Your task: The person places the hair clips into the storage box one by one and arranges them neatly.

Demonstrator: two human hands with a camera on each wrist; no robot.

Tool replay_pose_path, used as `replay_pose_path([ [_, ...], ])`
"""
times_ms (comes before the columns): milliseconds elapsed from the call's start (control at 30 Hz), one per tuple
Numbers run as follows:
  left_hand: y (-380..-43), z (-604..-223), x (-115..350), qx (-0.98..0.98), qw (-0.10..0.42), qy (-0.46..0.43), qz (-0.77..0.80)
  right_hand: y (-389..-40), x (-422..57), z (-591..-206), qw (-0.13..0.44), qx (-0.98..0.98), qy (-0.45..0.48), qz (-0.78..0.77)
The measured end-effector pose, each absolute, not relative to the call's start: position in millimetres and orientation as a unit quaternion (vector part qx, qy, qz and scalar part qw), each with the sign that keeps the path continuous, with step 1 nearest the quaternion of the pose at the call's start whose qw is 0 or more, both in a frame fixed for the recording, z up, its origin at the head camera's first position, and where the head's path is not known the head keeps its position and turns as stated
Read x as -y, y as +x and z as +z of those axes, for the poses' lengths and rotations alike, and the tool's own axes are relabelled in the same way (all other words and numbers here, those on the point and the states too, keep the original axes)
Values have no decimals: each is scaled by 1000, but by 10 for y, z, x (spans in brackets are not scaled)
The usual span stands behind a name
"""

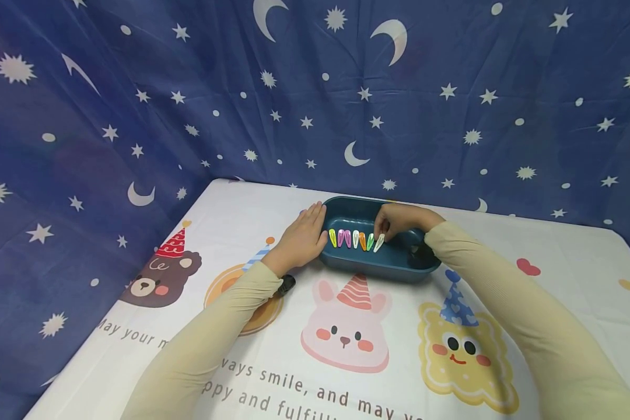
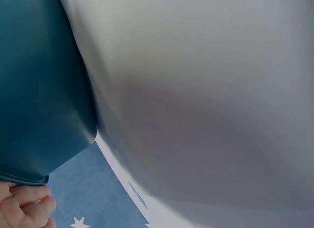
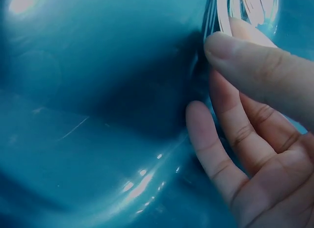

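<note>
Inside a dark teal basin lies a row of snap hair clips. From the left come a yellow clip, two purple clips, a white one, an orange clip and a green clip. My right hand reaches in from the right and pinches a white hair clip at the row's right end. In the right wrist view, the thumb and index finger meet at that clip. My left hand rests against the basin's left rim with its fingers extended.
A white tablecloth printed with cartoon animals and lettering covers the table. Beneath the left forearm shows a small black object. A blue curtain with moons and stars hangs behind and at the left.
</note>
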State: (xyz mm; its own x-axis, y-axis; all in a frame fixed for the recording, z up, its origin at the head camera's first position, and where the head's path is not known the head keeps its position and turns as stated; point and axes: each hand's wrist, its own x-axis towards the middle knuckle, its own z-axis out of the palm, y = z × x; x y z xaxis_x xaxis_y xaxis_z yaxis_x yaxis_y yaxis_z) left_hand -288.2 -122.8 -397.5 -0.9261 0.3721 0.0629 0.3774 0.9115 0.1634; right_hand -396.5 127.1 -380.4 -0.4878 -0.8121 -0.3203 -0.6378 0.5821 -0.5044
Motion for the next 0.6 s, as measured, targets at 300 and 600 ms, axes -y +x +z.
replay_pose_path([
  [300,-2886,-3974,1239,977,16,-195,-91,-3975,-1276,-3824,266,-849,-426,-167],
  [600,-2888,-3971,1236,976,14,-197,-90,-3986,-1270,-3853,262,-843,-435,-176],
])
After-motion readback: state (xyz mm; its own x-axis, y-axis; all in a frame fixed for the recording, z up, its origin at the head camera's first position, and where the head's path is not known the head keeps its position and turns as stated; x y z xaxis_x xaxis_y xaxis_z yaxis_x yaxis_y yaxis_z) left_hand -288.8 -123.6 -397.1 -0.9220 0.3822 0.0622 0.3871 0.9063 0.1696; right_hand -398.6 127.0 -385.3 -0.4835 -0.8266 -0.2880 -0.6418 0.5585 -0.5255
